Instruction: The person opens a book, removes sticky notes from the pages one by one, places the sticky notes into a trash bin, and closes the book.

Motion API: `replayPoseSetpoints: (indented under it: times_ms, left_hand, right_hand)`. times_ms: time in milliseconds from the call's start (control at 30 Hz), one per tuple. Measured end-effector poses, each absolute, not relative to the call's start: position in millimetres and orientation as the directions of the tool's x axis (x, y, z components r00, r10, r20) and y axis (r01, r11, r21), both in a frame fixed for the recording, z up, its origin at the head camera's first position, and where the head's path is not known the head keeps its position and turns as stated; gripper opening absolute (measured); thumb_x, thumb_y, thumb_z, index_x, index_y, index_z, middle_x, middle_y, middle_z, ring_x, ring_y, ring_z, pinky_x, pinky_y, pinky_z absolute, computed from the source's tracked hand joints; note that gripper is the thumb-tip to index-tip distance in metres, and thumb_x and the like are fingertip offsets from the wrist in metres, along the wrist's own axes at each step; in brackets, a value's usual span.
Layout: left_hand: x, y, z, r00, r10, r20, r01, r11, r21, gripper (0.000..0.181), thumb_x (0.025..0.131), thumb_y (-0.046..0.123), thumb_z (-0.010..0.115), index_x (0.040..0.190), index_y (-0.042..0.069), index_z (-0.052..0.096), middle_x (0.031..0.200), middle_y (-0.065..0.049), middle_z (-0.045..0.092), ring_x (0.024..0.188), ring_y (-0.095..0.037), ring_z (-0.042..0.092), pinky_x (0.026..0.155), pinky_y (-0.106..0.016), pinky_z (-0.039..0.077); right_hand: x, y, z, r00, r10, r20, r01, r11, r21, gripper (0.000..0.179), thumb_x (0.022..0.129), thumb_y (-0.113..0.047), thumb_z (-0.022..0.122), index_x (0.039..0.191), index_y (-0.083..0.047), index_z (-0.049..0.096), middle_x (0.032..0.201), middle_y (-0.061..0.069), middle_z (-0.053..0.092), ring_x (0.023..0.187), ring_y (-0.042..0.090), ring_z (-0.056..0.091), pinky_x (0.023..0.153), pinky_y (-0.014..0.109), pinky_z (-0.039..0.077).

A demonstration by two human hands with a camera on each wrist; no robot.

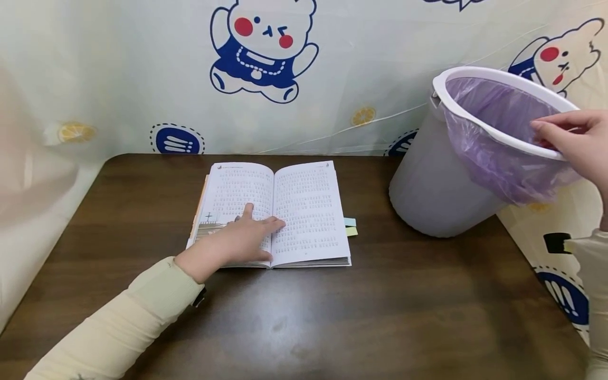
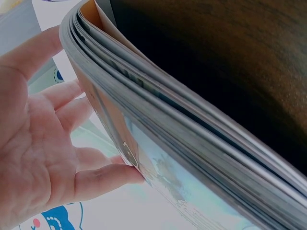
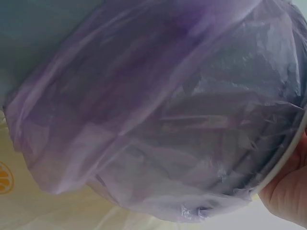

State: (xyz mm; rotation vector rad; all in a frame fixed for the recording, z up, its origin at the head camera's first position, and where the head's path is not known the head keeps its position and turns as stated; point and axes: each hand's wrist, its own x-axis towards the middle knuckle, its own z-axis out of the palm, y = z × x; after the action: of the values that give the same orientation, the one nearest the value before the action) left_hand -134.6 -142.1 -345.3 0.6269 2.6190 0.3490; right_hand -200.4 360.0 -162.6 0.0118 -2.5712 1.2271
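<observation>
An open book (image 1: pixel 306 211) with printed pages lies on the dark wooden table. My left hand (image 1: pixel 239 237) rests across its left page and centre fold, fingers spread. In the left wrist view, the fingers of that hand (image 2: pixel 38 148) touch the page side, and the book's lower edge (image 2: pixel 192 134) shows its stacked pages. At the right, a grey trash can (image 1: pixel 432 179) leans, its white rim (image 1: pixel 503 71) lined with a purple plastic bag (image 1: pixel 499 163). My right hand (image 1: pixel 579 142) grips the rim's near right side, fingers reaching inside. The bag (image 3: pixel 120 110) fills most of the right wrist view.
Blue and yellow-green sticky tabs (image 1: pixel 350 227) stick out from the book's right side. A patterned cloth (image 1: pixel 142 79) with cartoon bears hangs behind the table (image 1: pixel 294 327) and along its sides.
</observation>
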Motion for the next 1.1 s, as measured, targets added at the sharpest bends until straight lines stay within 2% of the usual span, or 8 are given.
replayPoseSetpoints:
  times_ms: [100,333,567,800,1100]
  left_hand:
    - [-133.7,-141.7,-345.7,-0.808,0.481,-0.339,0.38,0.867,0.324,0.076,0.091,0.031,0.08,0.156,0.012,0.046,0.159,-0.013,0.042,0.141,-0.068,0.01,0.098,-0.073,0.04]
    - [-132.5,-142.0,-343.0,-0.809,0.485,-0.331,0.387,0.864,0.322,0.076,0.091,0.03,0.08,0.156,0.011,0.045,0.159,-0.014,0.042,0.141,-0.068,0.011,0.097,-0.072,0.042]
    - [-132.8,-141.2,-342.5,-0.812,0.48,-0.332,0.379,0.866,0.326,0.076,0.091,0.029,0.08,0.156,0.011,0.045,0.159,-0.014,0.041,0.142,-0.068,0.01,0.096,-0.072,0.042]
    - [-134.4,-140.2,-344.0,-0.812,0.481,-0.33,0.381,0.866,0.322,0.077,0.091,0.029,0.08,0.156,0.012,0.045,0.159,-0.014,0.041,0.142,-0.068,0.011,0.097,-0.072,0.042]
    - [-133.6,-139.9,-344.1,-0.812,0.479,-0.333,0.377,0.866,0.328,0.076,0.091,0.028,0.08,0.156,0.011,0.045,0.159,-0.015,0.042,0.142,-0.068,0.012,0.096,-0.073,0.042]
  right_hand:
    - [-192.3,349.0,-159.8,-0.968,0.096,0.234,-0.111,0.67,-0.734,0.052,0.101,-0.009,0.063,0.066,-0.048,0.067,0.057,-0.026,0.062,0.052,-0.01,0.055,0.054,0.005,0.041]
    - [-196.9,352.6,-160.5,-0.966,0.072,0.249,-0.142,0.656,-0.741,0.048,0.101,-0.009,0.063,0.07,-0.044,0.07,0.059,-0.023,0.064,0.053,-0.009,0.057,0.054,0.005,0.042]
    - [-193.5,346.4,-161.7,-0.941,0.026,0.338,-0.259,0.588,-0.766,0.039,0.1,-0.005,0.063,0.083,-0.038,0.075,0.064,-0.02,0.067,0.055,-0.007,0.062,0.055,0.006,0.046]
    - [-177.5,326.6,-160.6,-0.887,-0.006,0.461,-0.362,0.629,-0.689,0.037,0.097,-0.002,0.065,0.094,-0.038,0.075,0.071,-0.024,0.067,0.061,-0.008,0.061,0.062,0.004,0.046]
    - [-160.0,295.1,-160.0,-0.809,-0.032,0.587,-0.482,0.61,-0.629,0.024,0.097,0.0,0.065,0.105,-0.017,0.08,0.081,-0.019,0.07,0.071,-0.003,0.064,0.069,0.005,0.046]
